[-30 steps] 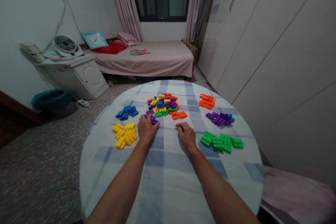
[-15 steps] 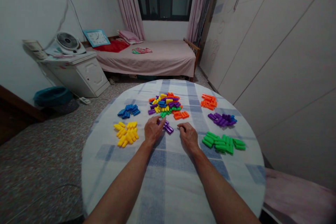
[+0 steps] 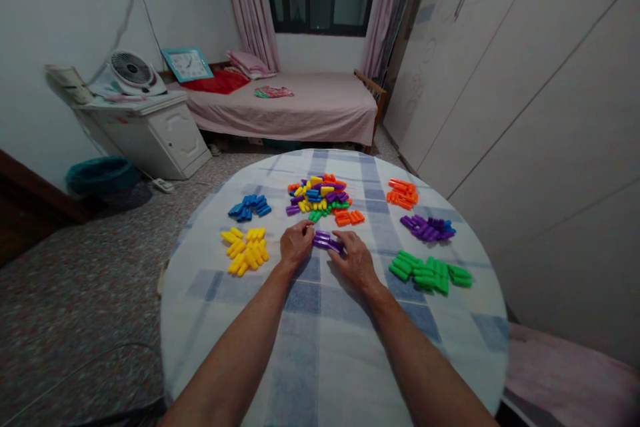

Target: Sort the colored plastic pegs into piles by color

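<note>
Several purple plastic pieces (image 3: 325,240), small and peg-shaped, lie side by side between my hands in the middle of the table. My right hand (image 3: 355,258) has its thumb and fingers closed around their right end. At their left end is my left hand (image 3: 296,243), its fingers curled and drawn together; whether anything is inside them is hidden. Just beyond my hands lies a mixed pile (image 3: 317,195) of yellow, purple, blue, orange and green pieces. A few orange pieces (image 3: 349,217) sit at its near right edge.
Blue pieces (image 3: 250,207) and yellow pieces (image 3: 246,251) lie in groups on the left. To the right are orange (image 3: 402,193), purple (image 3: 425,228) and green (image 3: 430,271) groups. A checked cloth (image 3: 295,373) covers the round table. A bed (image 3: 300,110) stands beyond.
My right hand has moved left and closed on the purple pieces. They have turned to lie more crosswise, and my left hand now sits at their left end. The view has shifted slightly.
</note>
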`<act>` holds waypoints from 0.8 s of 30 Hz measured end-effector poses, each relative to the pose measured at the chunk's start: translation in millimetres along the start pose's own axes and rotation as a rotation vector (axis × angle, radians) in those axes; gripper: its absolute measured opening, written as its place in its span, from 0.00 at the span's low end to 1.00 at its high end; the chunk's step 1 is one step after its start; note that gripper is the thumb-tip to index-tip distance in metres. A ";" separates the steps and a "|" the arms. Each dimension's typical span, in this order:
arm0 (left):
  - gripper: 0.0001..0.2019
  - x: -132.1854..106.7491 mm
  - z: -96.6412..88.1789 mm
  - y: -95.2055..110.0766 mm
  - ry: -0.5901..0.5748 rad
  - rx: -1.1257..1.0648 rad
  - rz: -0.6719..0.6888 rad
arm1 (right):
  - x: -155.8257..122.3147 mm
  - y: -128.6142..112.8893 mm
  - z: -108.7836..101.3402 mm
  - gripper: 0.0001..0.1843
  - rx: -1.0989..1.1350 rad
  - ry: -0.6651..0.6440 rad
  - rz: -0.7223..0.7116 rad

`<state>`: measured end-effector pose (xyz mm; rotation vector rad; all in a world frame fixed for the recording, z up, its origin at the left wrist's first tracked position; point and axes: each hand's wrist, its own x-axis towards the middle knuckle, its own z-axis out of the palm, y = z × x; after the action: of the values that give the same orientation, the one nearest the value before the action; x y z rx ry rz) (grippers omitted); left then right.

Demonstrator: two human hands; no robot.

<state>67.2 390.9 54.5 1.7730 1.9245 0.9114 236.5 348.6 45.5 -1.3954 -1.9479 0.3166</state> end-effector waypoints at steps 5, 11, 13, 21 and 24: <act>0.16 -0.6 -1.8 2.1 -0.049 -0.054 0.063 | -3.1 -11.2 2.1 0.28 -0.144 -0.070 -0.046; 0.16 2.8 0.1 -2.4 -0.060 -0.127 0.058 | 3.3 -4.2 -0.2 0.20 -0.163 0.000 0.044; 0.16 4.1 1.4 -4.8 -0.058 -0.169 0.052 | 12.3 1.4 -6.4 0.20 -0.239 0.054 0.145; 0.16 6.4 4.1 -7.5 -0.058 -0.215 0.027 | 70.3 4.5 -23.4 0.34 -0.404 -0.184 0.452; 0.16 6.8 3.1 -6.6 -0.074 -0.210 0.038 | 82.3 1.5 -15.8 0.36 -0.436 -0.189 0.488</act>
<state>63.3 398.1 48.9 1.7008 1.6874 1.0064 234.4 420.2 89.1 -2.2025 -1.8714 0.2610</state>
